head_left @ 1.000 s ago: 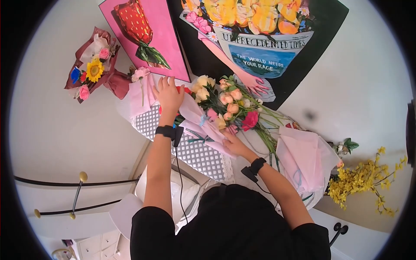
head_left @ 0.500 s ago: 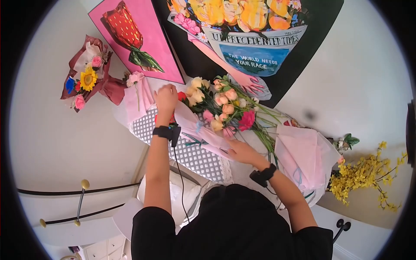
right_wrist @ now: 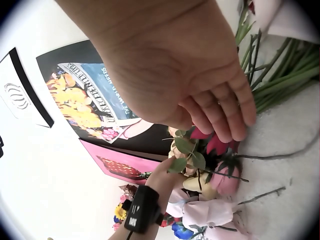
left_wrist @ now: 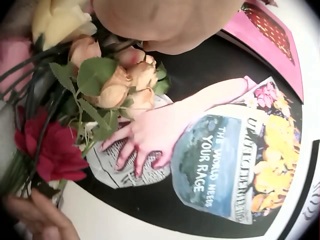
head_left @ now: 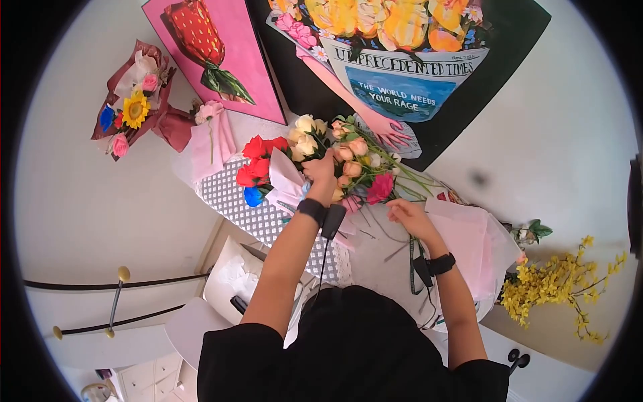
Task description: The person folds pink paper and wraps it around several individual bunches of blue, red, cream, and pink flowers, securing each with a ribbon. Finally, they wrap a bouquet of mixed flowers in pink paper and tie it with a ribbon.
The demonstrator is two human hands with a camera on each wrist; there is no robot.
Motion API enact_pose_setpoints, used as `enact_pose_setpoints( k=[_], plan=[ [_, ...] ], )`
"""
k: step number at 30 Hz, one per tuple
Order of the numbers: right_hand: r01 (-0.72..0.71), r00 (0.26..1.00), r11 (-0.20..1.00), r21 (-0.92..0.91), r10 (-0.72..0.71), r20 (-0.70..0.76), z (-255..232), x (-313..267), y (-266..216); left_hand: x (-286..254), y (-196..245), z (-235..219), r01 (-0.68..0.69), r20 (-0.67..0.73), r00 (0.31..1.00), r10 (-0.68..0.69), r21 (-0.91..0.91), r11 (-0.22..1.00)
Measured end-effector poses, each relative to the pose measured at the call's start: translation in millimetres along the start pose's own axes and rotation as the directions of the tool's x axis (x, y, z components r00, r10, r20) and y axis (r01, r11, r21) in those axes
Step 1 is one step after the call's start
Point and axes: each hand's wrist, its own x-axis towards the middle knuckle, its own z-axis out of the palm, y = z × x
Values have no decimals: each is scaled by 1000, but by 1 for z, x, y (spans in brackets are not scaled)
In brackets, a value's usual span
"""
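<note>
Among the loose flowers my left hand (head_left: 321, 175) reaches between cream roses (head_left: 305, 137) and peach roses (head_left: 349, 153). Its fingertips are hidden by blossoms, so I cannot tell whether they grip a stem. My right hand (head_left: 412, 220) hovers beside the crimson flower (head_left: 380, 187), empty, fingers loosely bent; the right wrist view shows its palm (right_wrist: 175, 70). To the left of my left hand lies a bouquet of red roses (head_left: 254, 164) with a blue flower (head_left: 253, 196), partly wrapped in pink paper (head_left: 287, 181).
Long green stems (head_left: 412, 194) stretch right toward folded pink wrapping sheets (head_left: 462, 234). Two paintings, one with a pink ground (head_left: 234, 40), lean behind. A sunflower bouquet (head_left: 137, 107) stands at left, yellow blossom branches (head_left: 546, 281) at right. Cut stem pieces (right_wrist: 265, 195) lie on the table.
My left hand has left the wrapped bouquet and moved right to the loose roses, uncovering the red roses. My right hand has let go of the pink paper and shifted right and up.
</note>
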Motion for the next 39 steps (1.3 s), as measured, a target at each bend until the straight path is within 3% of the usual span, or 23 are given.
enact_pose_setpoints(
  k=[3, 8, 10, 11, 13, 14, 16, 18, 20, 22, 24, 25, 26, 28, 29, 30, 31, 32, 33, 34, 36, 37, 39],
  plan=[
    [2, 999, 997, 71, 1, -40, 8, 0, 6, -30, 40, -12, 173, -38, 985, -169, 273, 946],
    [17, 999, 993, 119, -13, -34, 12, 2, 12, -26, 45, -15, 122, 27, 991, -131, 222, 968],
    [20, 999, 991, 133, -16, -33, 11, 1, 14, -13, 39, -16, -13, 290, 957, 12, -1, 1000],
    [18, 999, 993, 119, -12, -52, 9, 1, 14, -12, 40, -11, -18, 291, 957, 16, 3, 1000],
    [15, 997, 994, 108, -7, -72, 7, -1, 18, -13, 42, -2, -89, -2, 996, 89, -124, 988],
    [13, 996, 993, 121, -3, -84, 5, -2, 20, -12, 41, -3, -92, -2, 996, 93, -123, 988],
    [18, 995, 991, 135, -4, -103, 2, -1, 19, -17, 42, -8, -427, -82, 902, 424, -325, 844],
    [6, 994, 990, 140, 9, -111, -1, -3, 12, -32, 45, -9, -567, -247, 819, 518, -214, 795],
    [44, 991, 990, 132, -26, -134, -3, -4, 0, -55, 50, -20, -504, -117, 796, 593, -672, 543],
    [77, 985, 990, 120, -57, -164, -6, -8, -22, -119, 85, -63, -467, -7, 787, 617, -660, 589],
    [250, 956, 965, 77, -233, -178, -12, -17, -57, -179, 117, -98, -227, 319, 779, 539, -659, 718],
    [244, 954, 967, 71, -227, -194, -15, -20, -72, -170, 98, -84, -668, 84, 557, 826, -546, 506],
    [394, 900, 919, 23, -381, -210, -18, -22, -87, -199, 111, -106, -489, 382, 697, 606, -365, 792],
    [530, 822, 847, -34, -523, -224, -28, -35, -111, -155, 39, -49, -756, 173, 220, 960, -591, 280],
    [621, 752, 782, -45, -611, -246, -32, -42, -123, -169, 37, -43, -752, 174, 218, 960, -598, 279],
    [705, 673, 707, -54, -691, -263, -34, -45, -128, -192, 36, -40, -342, 320, 234, 918, -857, 386],
    [626, 750, 769, 131, -548, -370, -35, -50, -115, -211, 39, -46, 149, 454, 179, 873, -890, 432],
    [677, 720, 649, 348, -485, -497, -33, -53, -129, -247, 79, -87, 354, 705, 279, 652, -707, 613],
    [631, 763, 498, 595, -260, -592, -32, -64, -166, -241, 65, -64, -448, 606, 226, 763, -631, 634],
    [625, 768, 500, 599, -258, -586, -31, -69, -172, -254, 67, -66, -247, 659, 206, 724, -680, 690],
    [907, 405, 355, 228, -586, -702, -32, -78, -174, -262, 61, -54, -465, 483, 33, 875, -768, 441],
    [906, 406, 356, 226, -587, -701, -37, -79, -171, -261, 57, -49, -463, 482, 33, 875, -769, 441],
    [811, 386, 569, -138, -698, -603, -57, -81, -156, -256, 43, -38, -624, 563, 27, 826, -636, 454]
  ],
)
